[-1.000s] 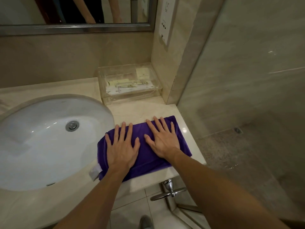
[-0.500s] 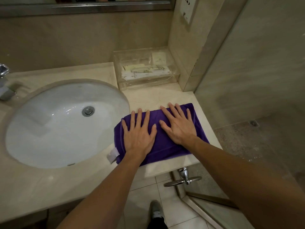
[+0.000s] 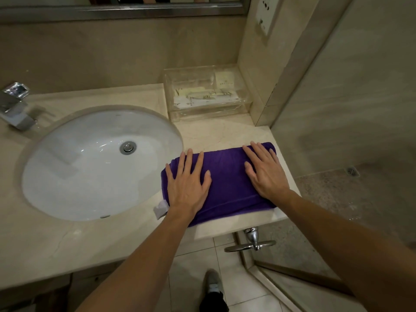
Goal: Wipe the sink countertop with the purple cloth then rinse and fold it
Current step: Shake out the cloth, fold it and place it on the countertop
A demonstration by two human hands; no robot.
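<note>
pressing flat, fingers spread, left hand [image 3: 188, 188] and right hand [image 3: 265, 174] rest apart on the folded cloth [image 3: 227, 179] on the worktop [image 3: 225, 134].

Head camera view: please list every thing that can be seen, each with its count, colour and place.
cloth: one, purple, folded flat on the countertop right of the sink, white tag at its near left corner
sink: one, white, oval, set in the countertop
drain: one, silver, in the sink
countertop: one, beige stone
faucet: one, chrome, far left
clear box: one, transparent, holding pale packets, back right corner
mirror frame: one, grey, top edge
wall socket: one, white, upper right
door handle: one, chrome, below the countertop edge
shoe: one, grey, on the floor
left hand: flat on the cloth
right hand: flat on the cloth
</note>
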